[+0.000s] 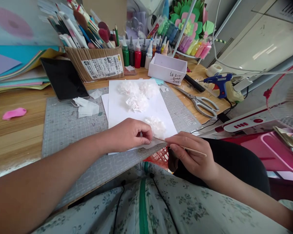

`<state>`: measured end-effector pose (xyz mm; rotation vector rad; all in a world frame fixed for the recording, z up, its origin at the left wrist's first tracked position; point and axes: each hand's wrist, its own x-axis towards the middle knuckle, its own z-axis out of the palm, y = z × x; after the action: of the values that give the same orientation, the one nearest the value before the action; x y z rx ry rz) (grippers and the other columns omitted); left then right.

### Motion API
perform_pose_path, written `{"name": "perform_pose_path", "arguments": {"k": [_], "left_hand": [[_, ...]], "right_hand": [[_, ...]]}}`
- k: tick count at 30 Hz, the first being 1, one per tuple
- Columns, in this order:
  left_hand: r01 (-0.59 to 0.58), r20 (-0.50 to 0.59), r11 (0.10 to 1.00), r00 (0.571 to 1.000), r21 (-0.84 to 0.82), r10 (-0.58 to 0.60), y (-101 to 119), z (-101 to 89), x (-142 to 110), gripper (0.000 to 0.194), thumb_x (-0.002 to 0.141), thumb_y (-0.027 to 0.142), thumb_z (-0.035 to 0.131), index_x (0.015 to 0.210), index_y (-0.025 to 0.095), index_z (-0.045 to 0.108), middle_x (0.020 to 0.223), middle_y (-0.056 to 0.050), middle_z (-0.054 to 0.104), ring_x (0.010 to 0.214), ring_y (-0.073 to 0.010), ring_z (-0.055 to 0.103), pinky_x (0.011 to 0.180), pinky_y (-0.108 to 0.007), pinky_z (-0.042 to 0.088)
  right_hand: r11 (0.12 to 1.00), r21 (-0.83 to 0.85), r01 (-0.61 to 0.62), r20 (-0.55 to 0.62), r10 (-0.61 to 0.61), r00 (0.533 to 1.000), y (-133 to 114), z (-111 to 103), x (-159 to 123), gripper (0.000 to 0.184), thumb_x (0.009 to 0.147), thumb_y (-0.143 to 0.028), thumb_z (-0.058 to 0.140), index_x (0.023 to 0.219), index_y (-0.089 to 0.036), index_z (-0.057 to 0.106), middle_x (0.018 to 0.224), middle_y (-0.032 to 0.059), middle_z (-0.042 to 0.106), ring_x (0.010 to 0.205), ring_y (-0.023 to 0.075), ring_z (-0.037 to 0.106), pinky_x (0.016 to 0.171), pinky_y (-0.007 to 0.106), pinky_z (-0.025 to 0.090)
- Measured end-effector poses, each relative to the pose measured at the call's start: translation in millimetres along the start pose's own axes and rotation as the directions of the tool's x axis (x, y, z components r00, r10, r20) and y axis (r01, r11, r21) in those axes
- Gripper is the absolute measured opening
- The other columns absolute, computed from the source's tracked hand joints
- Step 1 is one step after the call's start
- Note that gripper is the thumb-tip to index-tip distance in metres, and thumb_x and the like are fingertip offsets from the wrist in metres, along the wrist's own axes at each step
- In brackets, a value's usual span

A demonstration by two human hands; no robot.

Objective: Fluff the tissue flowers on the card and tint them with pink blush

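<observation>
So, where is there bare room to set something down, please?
Bare wood lies between the pink piece and gray mat; bare mat between the paper scraps and left forearm. Behind, it's crowded from the cardboard box to the glue gun.

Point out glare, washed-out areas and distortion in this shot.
Head view: glare whitens the light-brown wooden tabletop at lower left; same view, white ruffled clusters look washed out; same view, wide-angle stretch seems to enlarge the bare left forearm.
</observation>
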<state>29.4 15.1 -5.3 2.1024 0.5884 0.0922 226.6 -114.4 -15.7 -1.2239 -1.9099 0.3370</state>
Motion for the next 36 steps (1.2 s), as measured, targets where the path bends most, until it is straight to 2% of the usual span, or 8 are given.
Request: {"name": "perform_pose_path", "arguments": {"k": [3, 6, 8, 11, 13, 22, 31, 36], "left_hand": [[0.039, -0.105, 0.995, 0.994, 0.097, -0.029, 0, 5.2, 2, 0.004, 0.078, 0.018, 0.062, 0.076, 0.019, 0.066, 0.076, 0.003, 0.067, 0.07, -0.0115, 0.059, 0.063, -0.023, 0.041], [0.02, -0.157, 0.984, 0.987, 0.179, 0.008, -2, 8.0, 5, 0.004, 0.079, 0.02, 0.064, 0.076, 0.019, 0.066, 0.078, 0.002, 0.068, 0.072, -0.0124, 0.059, 0.064, -0.024, 0.04], [0.024, -0.174, 0.981, 0.985, 0.192, 0.01, -2, 9.2, 6, 0.006, 0.08, 0.021, 0.065, 0.074, 0.019, 0.066, 0.077, 0.003, 0.067, 0.071, -0.012, 0.059, 0.063, -0.024, 0.039], [0.057, -0.202, 0.98, 0.979, 0.192, -0.018, 0, 11.0, 7, 0.008, 0.078, 0.021, 0.067, 0.071, 0.018, 0.065, 0.073, 0.004, 0.066, 0.067, -0.0113, 0.057, 0.061, -0.024, 0.037], [0.071, -0.218, 0.977, 0.976, 0.199, -0.027, 2, 12.2, 7, 0.009, 0.078, 0.022, 0.068, 0.07, 0.018, 0.064, 0.071, 0.004, 0.065, 0.067, -0.0112, 0.057, 0.06, -0.024, 0.036], [0.093, -0.212, 0.981, 0.976, 0.17, -0.056, 2, 12.0, 10, 0.01, 0.078, 0.025, 0.064, 0.071, 0.019, 0.066, 0.069, 0.003, 0.066, 0.066, -0.0122, 0.057, 0.058, -0.024, 0.035], [0.116, -0.21, 0.99, 0.973, 0.078, -0.098, 1, 8.3, 4, 0.012, 0.079, 0.032, 0.063, 0.076, 0.021, 0.068, 0.072, 0.004, 0.069, 0.068, -0.0128, 0.06, 0.061, -0.024, 0.04], [0.09, -0.141, 0.994, 0.987, 0.058, -0.081, -6, -0.8, -6, 0.013, 0.08, 0.024, 0.058, 0.08, 0.022, 0.07, 0.079, 0.004, 0.071, 0.073, -0.0126, 0.062, 0.064, -0.024, 0.042]], "right_hand": [[1.0, 0.004, -0.002, 0.004, 0.002, 1.0, 0, -2, 1, 0.018, 0.085, -0.009, 0.057, 0.1, -0.01, 0.067, 0.078, 0.0092, 0.067, 0.068, 0.0132, 0.061, 0.059, 0.026, 0.048], [0.999, -0.013, 0.031, -0.002, -0.031, 1.0, -4, -6, 3, 0.018, 0.085, -0.009, 0.055, 0.1, -0.012, 0.066, 0.077, 0.0087, 0.067, 0.067, 0.014, 0.061, 0.058, 0.027, 0.049], [0.992, -0.02, 0.125, 0.017, -0.125, 0.992, -9, -8, 5, 0.02, 0.085, -0.009, 0.053, 0.101, -0.012, 0.065, 0.077, 0.0087, 0.067, 0.067, 0.015, 0.061, 0.058, 0.028, 0.05], [0.951, -0.062, 0.304, 0.089, -0.298, 0.95, -12, -7, 7, 0.021, 0.084, -0.012, 0.054, 0.103, -0.011, 0.062, 0.08, 0.0094, 0.068, 0.069, 0.017, 0.062, 0.059, 0.031, 0.051], [0.921, -0.141, 0.363, 0.116, -0.349, 0.93, -12, -4, 8, 0.02, 0.084, -0.014, 0.055, 0.103, -0.011, 0.061, 0.079, 0.009, 0.069, 0.068, 0.0174, 0.061, 0.058, 0.031, 0.051], [0.851, -0.339, 0.401, 0.226, -0.34, 0.913, -6, 5, 6, 0.024, 0.088, -0.017, 0.048, 0.11, -0.013, 0.057, 0.08, 0.0079, 0.068, 0.07, 0.0188, 0.059, 0.059, 0.033, 0.051], [0.833, -0.385, 0.398, 0.297, -0.297, 0.908, -9, 7, 8, 0.018, 0.085, -0.012, 0.052, 0.101, -0.009, 0.061, 0.08, 0.0102, 0.068, 0.071, 0.0202, 0.058, 0.06, 0.035, 0.051], [0.84, -0.373, 0.395, 0.311, -0.288, 0.906, -13, 6, 12, 0.017, 0.086, -0.012, 0.052, 0.099, -0.007, 0.061, 0.08, 0.0125, 0.069, 0.073, 0.0224, 0.059, 0.061, 0.038, 0.052]]}}
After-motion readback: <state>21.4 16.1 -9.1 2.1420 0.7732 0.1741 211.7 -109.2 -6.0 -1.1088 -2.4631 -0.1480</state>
